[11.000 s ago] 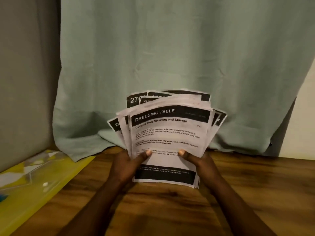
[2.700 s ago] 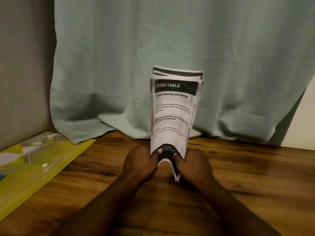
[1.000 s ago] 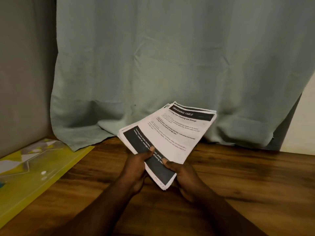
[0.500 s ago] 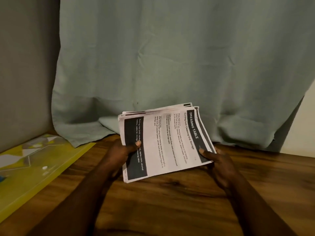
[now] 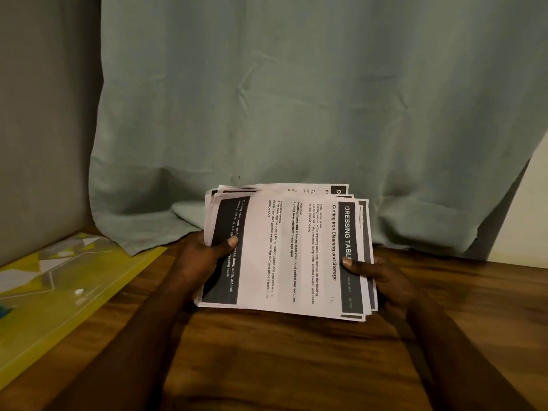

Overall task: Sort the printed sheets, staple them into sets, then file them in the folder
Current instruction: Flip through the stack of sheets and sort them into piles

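Note:
I hold a stack of printed sheets (image 5: 284,253) sideways above the wooden table (image 5: 296,366). The top sheet reads "DRESSING TABLE, Curling Iron Cleaning and Storage", with its black header band on the right. My left hand (image 5: 201,259) grips the stack's left end, thumb on the black footer band. My right hand (image 5: 382,277) grips the right end, thumb on the header. The sheets below are slightly fanned at the far edge. A yellow translucent folder (image 5: 53,301) with a white snap lies flat at the table's left.
A pale green curtain (image 5: 296,99) hangs behind the stack, its hem resting on the table's back edge. A grey wall (image 5: 44,114) stands at the left. No stapler is in view.
The stack stood upright on the table 2.7 s ago, then was tilted and rotated sideways. My hands have shifted from its bottom edge to its left and right ends.

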